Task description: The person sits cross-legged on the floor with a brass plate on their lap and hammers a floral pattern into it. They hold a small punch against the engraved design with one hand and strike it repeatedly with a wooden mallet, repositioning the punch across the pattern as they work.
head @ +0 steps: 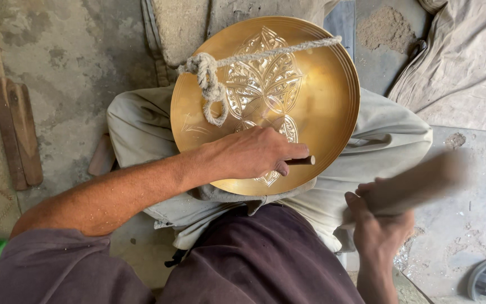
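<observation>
Engraving under way: left hand (257,151) pinches a chisel (302,161) against the brass plate (333,84) – right hand (379,217) grips a blurred, probably wooden mallet (423,180); next strike needs steady aim.

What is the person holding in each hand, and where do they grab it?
The left hand grips a small chisel around its shaft, on the brass plate. The right hand grips a blurred mallet at its lower end.

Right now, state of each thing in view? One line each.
Brass plate: on the lap, tilted, partly engraved.
Rope: knotted, stretched across the plate.
Chisel: gripped, tip on the plate.
Left hand: closed on the chisel.
Right hand: closed on the mallet.
Mallet: raised, motion-blurred.
</observation>
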`<state>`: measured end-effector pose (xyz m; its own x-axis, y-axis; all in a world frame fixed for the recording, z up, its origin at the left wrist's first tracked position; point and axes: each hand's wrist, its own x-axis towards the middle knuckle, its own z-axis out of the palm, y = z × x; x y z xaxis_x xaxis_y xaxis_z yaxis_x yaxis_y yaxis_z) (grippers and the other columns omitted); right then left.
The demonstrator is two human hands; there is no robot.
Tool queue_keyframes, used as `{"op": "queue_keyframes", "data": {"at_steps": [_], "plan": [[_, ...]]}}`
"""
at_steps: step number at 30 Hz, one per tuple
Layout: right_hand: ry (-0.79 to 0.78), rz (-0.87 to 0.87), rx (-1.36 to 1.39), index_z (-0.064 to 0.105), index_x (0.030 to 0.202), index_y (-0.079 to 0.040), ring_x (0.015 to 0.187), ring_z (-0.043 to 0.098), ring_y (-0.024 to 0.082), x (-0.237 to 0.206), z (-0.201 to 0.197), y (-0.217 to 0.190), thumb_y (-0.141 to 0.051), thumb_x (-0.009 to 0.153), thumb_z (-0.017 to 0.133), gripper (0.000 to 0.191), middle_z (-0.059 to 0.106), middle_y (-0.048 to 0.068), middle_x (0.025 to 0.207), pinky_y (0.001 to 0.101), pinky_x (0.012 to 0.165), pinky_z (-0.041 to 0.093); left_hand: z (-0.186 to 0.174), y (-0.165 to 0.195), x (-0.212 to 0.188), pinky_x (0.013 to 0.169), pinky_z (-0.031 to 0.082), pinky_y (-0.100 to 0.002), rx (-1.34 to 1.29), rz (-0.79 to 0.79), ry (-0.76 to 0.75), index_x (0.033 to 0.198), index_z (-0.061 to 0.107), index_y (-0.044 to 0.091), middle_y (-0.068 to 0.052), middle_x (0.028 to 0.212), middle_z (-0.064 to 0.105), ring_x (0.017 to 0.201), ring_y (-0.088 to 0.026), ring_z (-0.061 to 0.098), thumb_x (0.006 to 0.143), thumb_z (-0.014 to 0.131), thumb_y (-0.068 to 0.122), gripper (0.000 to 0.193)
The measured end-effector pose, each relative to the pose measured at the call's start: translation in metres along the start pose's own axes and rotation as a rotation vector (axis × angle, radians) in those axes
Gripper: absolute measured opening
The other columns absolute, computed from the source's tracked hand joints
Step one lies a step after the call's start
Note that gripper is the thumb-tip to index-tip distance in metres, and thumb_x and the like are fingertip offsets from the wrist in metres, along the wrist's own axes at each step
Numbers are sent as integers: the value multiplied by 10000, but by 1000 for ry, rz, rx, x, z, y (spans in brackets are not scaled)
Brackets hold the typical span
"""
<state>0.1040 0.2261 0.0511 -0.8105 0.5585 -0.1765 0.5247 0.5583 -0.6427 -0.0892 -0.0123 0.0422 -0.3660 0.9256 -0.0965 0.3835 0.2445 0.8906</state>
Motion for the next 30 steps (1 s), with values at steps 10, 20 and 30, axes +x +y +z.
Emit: {"op": "queue_keyframes", "data": {"at_steps": [10, 20, 30], "plan": [[45, 146, 649, 572, 1278, -45, 968, 727, 207, -4, -10, 1, -3, 821, 780, 503, 709, 91, 1048, 370, 892, 611, 1, -2, 6, 584, 623, -374, 31, 5, -53, 1198, 599, 96, -103, 826, 761, 792, -237, 786, 906, 660, 36, 304], [-59, 18, -87, 592, 1251, 0, 914, 738, 243, -7, 9, 7, -2, 825, 751, 454, 745, 155, 1042, 387, 787, 602, 1, -1, 6, 621, 642, -358, 53, -68, -99, 1115, 611, 88, -82, 870, 773, 842, -223, 793, 931, 632, 27, 195], [-127, -5, -28, 680, 1152, -39, 899, 724, 247, 1, -10, 7, -121, 826, 784, 351, 745, 158, 1009, 425, 838, 585, 3, -8, 7, 632, 638, -385, 59, -5, -83, 1211, 581, 99, -101, 857, 779, 834, -260, 790, 903, 604, -35, 336]]}}
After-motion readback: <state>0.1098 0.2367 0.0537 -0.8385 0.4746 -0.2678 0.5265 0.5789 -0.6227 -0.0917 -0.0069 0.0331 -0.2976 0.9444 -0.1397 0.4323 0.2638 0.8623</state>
